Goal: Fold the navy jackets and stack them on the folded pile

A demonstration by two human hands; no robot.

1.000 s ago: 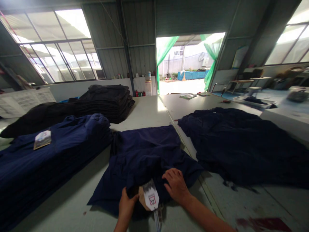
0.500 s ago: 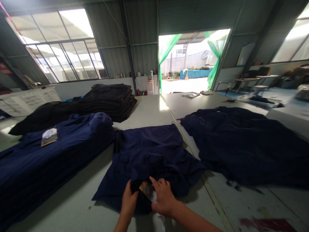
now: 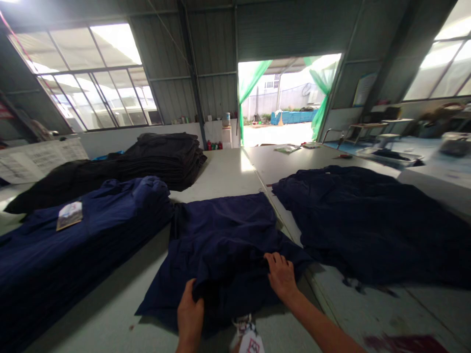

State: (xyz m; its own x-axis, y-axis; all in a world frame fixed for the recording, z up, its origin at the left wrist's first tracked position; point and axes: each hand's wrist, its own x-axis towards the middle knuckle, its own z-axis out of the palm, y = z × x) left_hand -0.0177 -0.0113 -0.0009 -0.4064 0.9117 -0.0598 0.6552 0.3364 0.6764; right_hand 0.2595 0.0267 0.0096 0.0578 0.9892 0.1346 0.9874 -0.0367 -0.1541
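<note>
A navy blue garment (image 3: 228, 230) lies spread on the table in front of me, its near edge lifted into a dark opening. My left hand (image 3: 190, 309) grips that edge on the left, thumb over the cloth. On the right, my right hand (image 3: 281, 275) has its fingers closed on the same edge. Below the cloth, a white hang tag (image 3: 252, 343) with a red diamond mark hangs at the bottom of the view, partly cut off. Whether the garment is trousers or a top, I cannot tell.
Left of me lies a tall stack of navy garments (image 3: 110, 211) with a picture tag (image 3: 69, 215) on top. Behind it is a stack of black garments (image 3: 169, 157). More navy garments (image 3: 368, 220) are heaped at the right. Flat packets (image 3: 287, 148) lie at the table's far end.
My right hand has moved right, away from my left hand, and the garment's edge is stretched wider. The tag that was by my right hand now hangs lower, nearer to me.
</note>
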